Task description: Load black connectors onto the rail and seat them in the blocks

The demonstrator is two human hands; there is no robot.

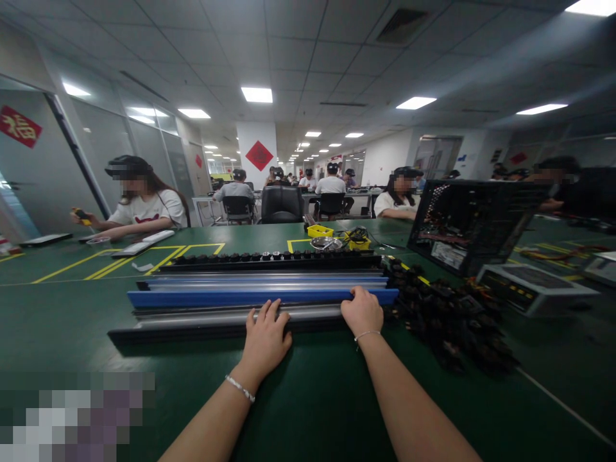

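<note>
In the head view, a long black and silver rail lies crosswise on the green table, nearest to me. My left hand rests on its middle with the fingers spread. Toward the rail's right end, my right hand has its fingers curled over it; the fingertips are partly hidden. Just behind lies a long blue rail, parallel and close. Further back are another silver and blue rail and a row of small black parts.
A heap of black parts lies to the right. Behind it stand an open computer case and a power supply box. Yellow trays and a metal dish sit further back. Co-workers sit across the green table.
</note>
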